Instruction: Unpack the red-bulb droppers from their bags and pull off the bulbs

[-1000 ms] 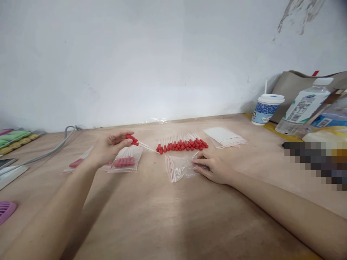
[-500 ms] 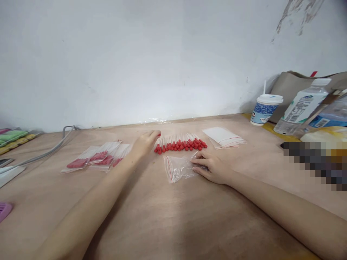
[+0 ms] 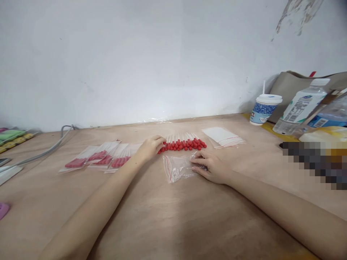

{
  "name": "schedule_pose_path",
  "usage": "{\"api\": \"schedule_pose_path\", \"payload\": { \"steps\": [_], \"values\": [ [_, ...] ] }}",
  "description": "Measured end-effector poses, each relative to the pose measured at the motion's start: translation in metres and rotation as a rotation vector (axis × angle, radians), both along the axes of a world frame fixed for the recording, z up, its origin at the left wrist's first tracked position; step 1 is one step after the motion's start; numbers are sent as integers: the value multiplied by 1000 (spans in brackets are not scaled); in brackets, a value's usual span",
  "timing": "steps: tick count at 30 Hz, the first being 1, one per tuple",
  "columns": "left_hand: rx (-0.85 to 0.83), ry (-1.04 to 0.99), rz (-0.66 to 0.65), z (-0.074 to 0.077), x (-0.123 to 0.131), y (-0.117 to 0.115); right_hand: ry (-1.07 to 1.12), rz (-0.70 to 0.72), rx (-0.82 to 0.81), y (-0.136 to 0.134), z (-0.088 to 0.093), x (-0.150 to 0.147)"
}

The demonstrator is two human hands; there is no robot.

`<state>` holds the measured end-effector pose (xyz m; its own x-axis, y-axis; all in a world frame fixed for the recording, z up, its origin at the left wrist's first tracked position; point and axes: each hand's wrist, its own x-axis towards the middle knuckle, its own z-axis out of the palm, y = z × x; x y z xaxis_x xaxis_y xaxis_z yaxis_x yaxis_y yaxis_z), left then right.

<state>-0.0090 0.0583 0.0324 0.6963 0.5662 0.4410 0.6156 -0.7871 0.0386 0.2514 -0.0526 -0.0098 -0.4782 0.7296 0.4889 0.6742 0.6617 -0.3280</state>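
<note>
Plywood table (image 3: pixel 173 216), white wall (image 3: pixel 135 54) — red droppers (image 3: pixel 187 145)

Brown wooden counter (image 3: pixel 173 216). Centre: row of red-bulbed droppers (image 3: pixel 187 144), with empty zip bag (image 3: pixel 177 169) just in front. Left: filled bags (image 3: pixel 100 158) overlapping in line, grey cable (image 3: pixel 46 150) beyond. Right: stack of flat bags (image 3: pixel 223 136), lidded cup (image 3: pixel 264 108), water bottle (image 3: pixel 300 106) near far corner.

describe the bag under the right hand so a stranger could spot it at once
On the wooden table, find the row of red-tipped droppers near the middle. Just in front of it lies a clear zip bag, its right end pressed by the right hand. Unlike the filled bags to the left, it is crumpled with no droppers inside.
</note>
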Motion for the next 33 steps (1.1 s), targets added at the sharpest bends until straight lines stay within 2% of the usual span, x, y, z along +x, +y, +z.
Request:
{"api": "schedule_pose_path", "payload": {
  "steps": [4, 8, 13, 18, 27, 30, 33],
  "values": [
    [-113, -161, 78, -7, -8, -8, 10, -4, 6, 1, -2, 0],
    [-219, -170, 161, -20, -20, -12, -1, -5, 7, 1, -3, 0],
    [-300, -315, 135, -36, -27, -4, 2, -12, -11, -1, -2, -1],
    [-366, -398, 184, -42, -22, -4, 20, -3, -8, 0, -1, 0],
    [-251, -381, 258, -36, -13, -19, -11, 27, -1, 0, 2, 3],
    [-137, -380, 267, -31, -12, -25, 12, -16, 41, -1, 3, 3],
    [39, -492, 262, -27, -9, -42, 48, -38, 86, -2, 4, 1]
  ]
}}
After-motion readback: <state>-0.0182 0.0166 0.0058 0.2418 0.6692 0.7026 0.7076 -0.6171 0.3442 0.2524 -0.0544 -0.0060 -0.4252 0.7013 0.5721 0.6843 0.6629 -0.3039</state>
